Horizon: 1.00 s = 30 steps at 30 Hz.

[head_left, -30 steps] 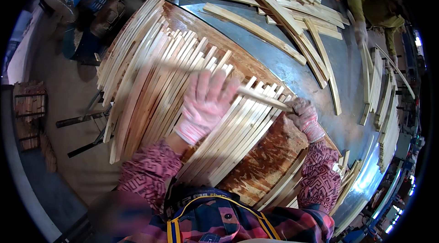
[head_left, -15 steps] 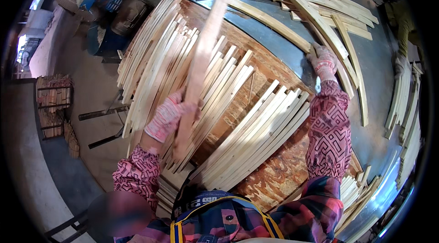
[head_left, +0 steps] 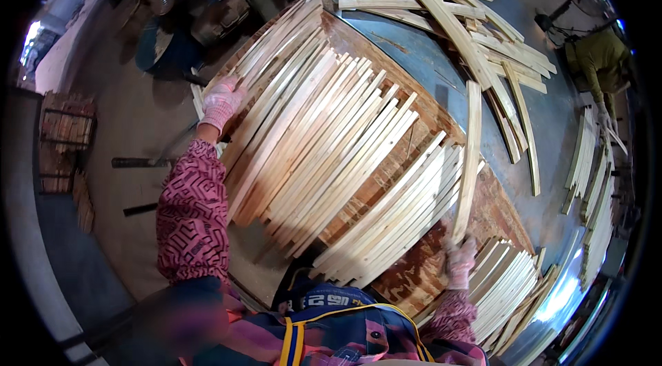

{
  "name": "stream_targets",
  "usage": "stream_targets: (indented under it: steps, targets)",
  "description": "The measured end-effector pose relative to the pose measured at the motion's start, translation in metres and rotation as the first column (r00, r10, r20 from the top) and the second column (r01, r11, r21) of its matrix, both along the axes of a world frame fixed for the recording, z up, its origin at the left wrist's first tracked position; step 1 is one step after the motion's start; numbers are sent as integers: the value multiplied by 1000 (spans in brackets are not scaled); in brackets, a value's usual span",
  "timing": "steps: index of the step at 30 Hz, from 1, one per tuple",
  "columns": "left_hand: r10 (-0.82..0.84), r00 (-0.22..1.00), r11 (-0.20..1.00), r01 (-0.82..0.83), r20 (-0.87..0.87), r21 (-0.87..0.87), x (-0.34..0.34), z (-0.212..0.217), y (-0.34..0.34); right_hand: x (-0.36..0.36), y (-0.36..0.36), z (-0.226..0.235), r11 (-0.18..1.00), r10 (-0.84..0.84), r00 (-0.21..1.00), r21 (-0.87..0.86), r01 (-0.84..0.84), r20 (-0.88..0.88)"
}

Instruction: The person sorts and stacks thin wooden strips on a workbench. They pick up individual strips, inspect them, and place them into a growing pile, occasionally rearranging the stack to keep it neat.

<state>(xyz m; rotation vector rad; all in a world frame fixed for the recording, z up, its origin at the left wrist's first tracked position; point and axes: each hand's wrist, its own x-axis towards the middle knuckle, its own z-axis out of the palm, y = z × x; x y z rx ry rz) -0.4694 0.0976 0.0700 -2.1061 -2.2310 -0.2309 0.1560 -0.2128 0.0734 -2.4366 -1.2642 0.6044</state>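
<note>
My left hand (head_left: 223,101), in a pinkish-white knit glove, is at the left side of a row of light wooden strips (head_left: 303,138). Its fingers curl against the outermost strip, partly hidden there. In the same kind of glove, my right hand (head_left: 460,261) grips the near end of a single wooden strip (head_left: 471,149). That strip points away from me, crossing the right edge of a second, smaller group of strips (head_left: 393,218). Both groups lie side by side on a worn brown board (head_left: 427,114).
Loose strips (head_left: 448,18) lie crisscrossed on the blue-grey table (head_left: 414,49) at the far right. More strips (head_left: 507,287) are stacked by my right forearm. A person (head_left: 596,66) handles strips at the far right. Machinery (head_left: 221,18) stands at the far left.
My left hand has carried its strip to the left side of the row and no longer holds it aloft. My right hand has drawn back toward me with a strip from the pile.
</note>
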Motion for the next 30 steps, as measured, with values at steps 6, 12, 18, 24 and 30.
stream_targets:
  steps: [6,12,18,24,30]
  targets:
    - [177,980,902,-127,85,-413,47,-8,80,-97,-36,-26,812,-400,545,-9,584,-737]
    - [187,967,880,-86,175,-468,-56,-62,105,-144,2,-34,835,-171,330,41,548,-928]
    - [-328,881,944,321,342,79,94,-5,35,-155,2,-33,816,81,-20,55,575,-997]
    - [409,-78,428,896,909,-116,284,-14,-135,-168,27,17,952,5,39,17,306,-999]
    - [624,-112,679,568,773,-465,352,2,-169,-104,13,-1,889,-197,485,53,454,-852]
